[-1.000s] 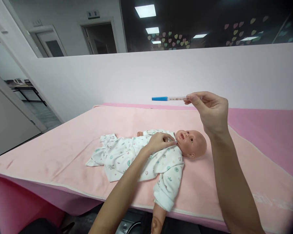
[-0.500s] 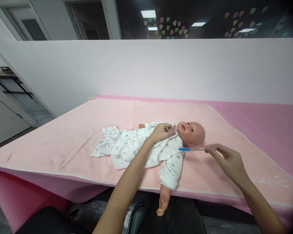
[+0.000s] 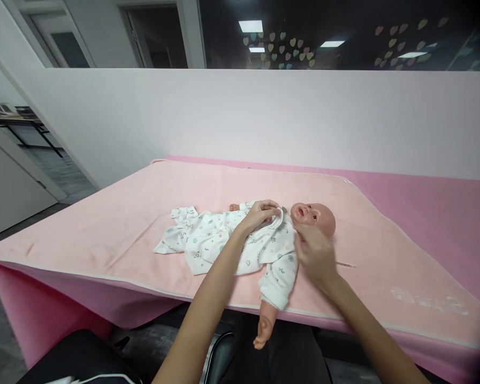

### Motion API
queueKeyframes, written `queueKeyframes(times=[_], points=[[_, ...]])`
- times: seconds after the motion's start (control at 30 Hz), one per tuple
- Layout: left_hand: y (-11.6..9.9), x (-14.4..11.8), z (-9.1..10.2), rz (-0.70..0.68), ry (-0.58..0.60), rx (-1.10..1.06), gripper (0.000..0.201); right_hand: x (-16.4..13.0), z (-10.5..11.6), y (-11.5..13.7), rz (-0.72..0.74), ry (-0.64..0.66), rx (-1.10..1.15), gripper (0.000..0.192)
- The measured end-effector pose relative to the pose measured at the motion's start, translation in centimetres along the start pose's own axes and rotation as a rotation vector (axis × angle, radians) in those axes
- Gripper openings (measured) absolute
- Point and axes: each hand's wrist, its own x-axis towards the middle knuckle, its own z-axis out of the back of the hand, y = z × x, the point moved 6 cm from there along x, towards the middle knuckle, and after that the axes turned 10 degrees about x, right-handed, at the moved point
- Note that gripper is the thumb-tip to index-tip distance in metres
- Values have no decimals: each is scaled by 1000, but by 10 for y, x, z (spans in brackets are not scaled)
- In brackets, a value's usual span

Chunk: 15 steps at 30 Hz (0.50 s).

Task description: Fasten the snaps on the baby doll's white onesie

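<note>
Collar of the doll's garment (image 3: pixel 279 217) is between the fingers of my left hand (image 3: pixel 260 212) — I pinch it and lift it a little away from the chest, just beside the chin. The baby doll (image 3: pixel 264 240) lies on its back on the pale pink blanket (image 3: pixel 104 229), head to my right, one bare arm (image 3: pixel 264 330) hanging over the near edge of the table. My right hand (image 3: pixel 314 256) is near the doll's shoulder, below the head (image 3: pixel 316 217), fingers bent together as around something thin. Behind this hand a thin pale rod (image 3: pixel 346 264) sticks out to the right over the blanket; I judge it is the end of a thermometer, but the rest is hidden by my hand and blurred, so I cannot tell for sure how the fingers grasp it or where its tip is. As far as I can judge, the opening of the clothes is done, and the hand with the rod is already at the shoulder on my side. What is left, I think, is to place the tip under the arm inside the garment and close the arm over it — no sign of this shows. The darker pink cloth (image 3: pixel 444 213) on the right carries nothing I can see.
</note>
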Motion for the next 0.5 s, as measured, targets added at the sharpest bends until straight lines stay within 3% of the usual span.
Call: queueKeyframes(times=[0.1, 0.2, 0.5], points=[[1, 0, 5, -27, -62, -13, 28, 30, -45, 10, 8, 62, 13, 33], [4, 2, 12, -37, -152, -14, 27, 34, -69, 0, -61, 50, 29, 38], [-5, 2, 3, -70, -3, 111, 17, 18, -47, -11, -5, -385, 286, 30]])
